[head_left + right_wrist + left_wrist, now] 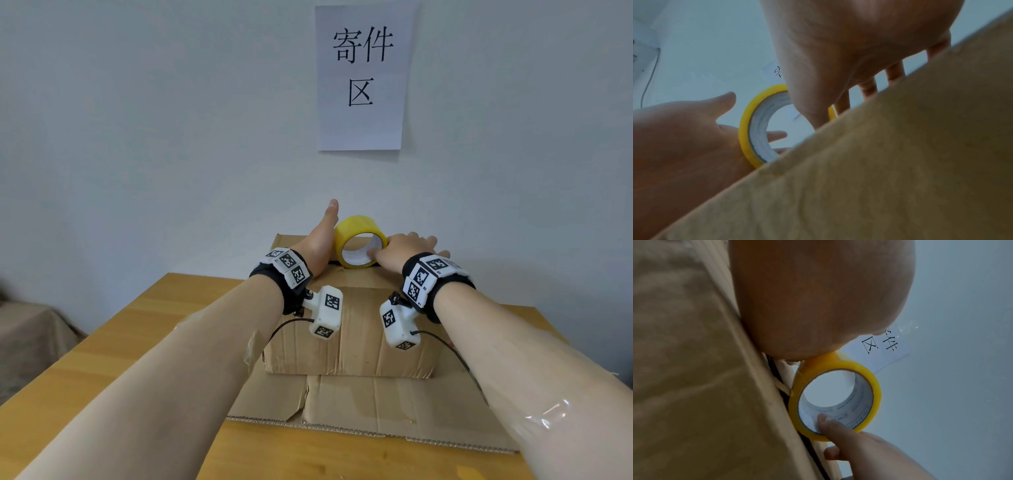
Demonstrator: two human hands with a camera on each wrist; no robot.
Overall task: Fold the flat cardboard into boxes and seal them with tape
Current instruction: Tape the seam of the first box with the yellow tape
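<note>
Wooden counter [137, 342] carries box [349, 335]; tape roll [359, 245] upright on top. Right hand [407, 251] pinches roll, thumb inside core; left hand [320, 245] flat, fingers straight, against roll's side.

Yellow tape roll on my folded box

The yellow ring-shaped tape roll [360, 245] stands on edge atop the brown cardboard box [352, 329], over flat brown cardboard [359, 407].

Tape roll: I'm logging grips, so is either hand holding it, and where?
The right hand holds the tape roll, thumb inside the core, fingers over the right rim. The left hand lies flat against its left side.
</note>
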